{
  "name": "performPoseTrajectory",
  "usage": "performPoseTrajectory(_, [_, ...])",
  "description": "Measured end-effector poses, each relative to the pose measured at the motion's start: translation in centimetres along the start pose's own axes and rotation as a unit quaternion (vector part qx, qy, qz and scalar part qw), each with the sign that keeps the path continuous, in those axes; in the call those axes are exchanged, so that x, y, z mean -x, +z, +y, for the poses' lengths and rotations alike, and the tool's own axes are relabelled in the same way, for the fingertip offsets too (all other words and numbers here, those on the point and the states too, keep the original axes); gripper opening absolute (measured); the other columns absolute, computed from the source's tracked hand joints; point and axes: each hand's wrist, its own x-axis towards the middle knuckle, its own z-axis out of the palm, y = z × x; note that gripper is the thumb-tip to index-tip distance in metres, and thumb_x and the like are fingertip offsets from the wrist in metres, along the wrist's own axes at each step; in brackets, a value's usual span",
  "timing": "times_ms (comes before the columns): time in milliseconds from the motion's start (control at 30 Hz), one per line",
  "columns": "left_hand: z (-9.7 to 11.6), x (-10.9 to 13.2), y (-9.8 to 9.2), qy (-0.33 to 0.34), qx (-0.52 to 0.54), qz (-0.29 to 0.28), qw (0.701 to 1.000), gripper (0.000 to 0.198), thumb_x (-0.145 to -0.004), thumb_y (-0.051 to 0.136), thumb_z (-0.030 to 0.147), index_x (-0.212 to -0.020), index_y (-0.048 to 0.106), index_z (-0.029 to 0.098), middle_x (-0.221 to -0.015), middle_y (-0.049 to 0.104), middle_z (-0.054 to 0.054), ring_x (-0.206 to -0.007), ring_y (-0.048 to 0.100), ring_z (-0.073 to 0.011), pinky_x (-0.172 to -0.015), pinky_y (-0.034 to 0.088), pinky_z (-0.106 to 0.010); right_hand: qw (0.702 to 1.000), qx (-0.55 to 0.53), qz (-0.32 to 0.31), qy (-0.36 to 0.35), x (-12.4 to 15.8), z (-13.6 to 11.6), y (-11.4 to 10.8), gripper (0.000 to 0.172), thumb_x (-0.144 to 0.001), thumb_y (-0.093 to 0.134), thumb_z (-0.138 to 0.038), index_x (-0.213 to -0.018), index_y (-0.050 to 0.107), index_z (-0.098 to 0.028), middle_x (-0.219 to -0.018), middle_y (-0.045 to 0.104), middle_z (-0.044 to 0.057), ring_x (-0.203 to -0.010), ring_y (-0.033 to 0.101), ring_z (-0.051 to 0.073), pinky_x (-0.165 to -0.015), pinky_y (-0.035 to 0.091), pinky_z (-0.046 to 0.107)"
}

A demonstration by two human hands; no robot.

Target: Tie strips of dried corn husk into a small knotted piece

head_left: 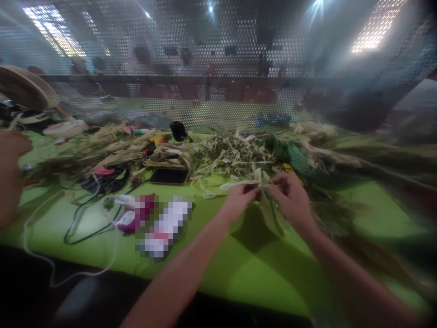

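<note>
Both hands meet over the green table point(246, 282), right of the middle of the head view. My left hand point(241, 199) pinches a bunch of pale dried leaf strips point(262, 182) from the left side. My right hand point(292, 193), fingers bent, grips the same bunch from the right. Broad strips hang below the fingers and shorter ends stick up above them. Exactly how the strips are joined is blurred. Just behind the hands lies a heap of dried leaf scraps point(235, 152). A yellow item point(289, 168) shows partly behind my right hand.
A dark phone point(169, 176) lies left of my hands. Nearer stand a magenta-and-white corded tool point(131, 218) and a blurred-out white item point(165, 230). A loose white cable point(51, 269) droops over the table edge. Another person's arm point(10, 182) and a fan point(30, 89) are at left.
</note>
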Motion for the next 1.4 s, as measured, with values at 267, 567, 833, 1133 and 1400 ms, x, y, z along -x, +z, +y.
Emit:
performPoseTrajectory(267, [0.6, 0.3, 0.0, 0.011, 0.014, 0.029, 0.999, 0.028, -0.071, 0.076, 0.033, -0.089, 0.072, 0.012, -0.086, 0.070, -0.008, -0.080, 0.060, -0.0156, -0.085, 0.045, -0.033, 0.989, 0.075, -0.126, -0.008, 0.7, 0.4, 0.8, 0.019, -0.088, 0.056, -0.038, -0.082, 0.063, -0.022, -0.073, 0.066, 0.001, -0.064, 0.056, 0.017, -0.058, 0.039, 0.028])
performPoseTrajectory(567, [1.0, 0.4, 0.0, 0.005, 0.018, 0.077, 0.997, 0.017, -0.073, 0.073, 0.031, -0.075, 0.069, 0.014, -0.072, 0.064, -0.003, -0.069, 0.054, -0.0121, -0.074, 0.043, -0.028, 0.966, 0.176, -0.181, -0.060, 0.9, 0.1, 0.4, 0.011, -0.085, 0.056, -0.027, -0.077, 0.063, -0.024, -0.070, 0.066, -0.001, -0.063, 0.057, 0.018, -0.058, 0.036, 0.028])
performPoseTrajectory(833, [1.1, 0.5, 0.1, 0.007, 0.014, 0.030, 0.999, 0.024, -0.070, 0.078, 0.031, -0.084, 0.070, 0.013, -0.082, 0.068, -0.005, -0.076, 0.058, -0.0135, -0.076, 0.046, -0.029, 0.993, 0.078, -0.017, -0.083, 0.1, -0.2, -0.3, 0.017, -0.084, 0.062, -0.037, -0.095, 0.060, -0.023, -0.103, 0.064, 0.008, -0.074, 0.059, 0.019, -0.063, 0.047, 0.032])
performPoseTrajectory(1133, [1.0, 0.7, 0.3, -0.011, 0.031, 0.040, 0.999, 0.031, -0.072, 0.076, 0.040, -0.085, 0.070, 0.013, -0.082, 0.067, -0.006, -0.074, 0.057, -0.0133, -0.078, 0.046, -0.030, 0.998, 0.037, 0.015, -0.038, 0.0, 0.3, -0.2, 0.019, -0.082, 0.066, -0.036, -0.090, 0.060, -0.021, -0.097, 0.064, 0.005, -0.066, 0.055, 0.015, -0.062, 0.044, 0.029])
performPoseTrajectory(1400, [0.7, 0.4, 0.2, 0.002, 0.027, 0.073, 0.997, 0.029, -0.067, 0.079, 0.037, -0.079, 0.070, 0.012, -0.071, 0.064, -0.003, -0.066, 0.052, -0.0103, -0.068, 0.041, -0.026, 0.992, 0.080, -0.093, -0.035, 0.7, 0.6, 0.9, 0.018, -0.086, 0.060, -0.034, -0.080, 0.068, -0.019, -0.076, 0.065, 0.002, -0.070, 0.056, 0.017, -0.063, 0.039, 0.028])
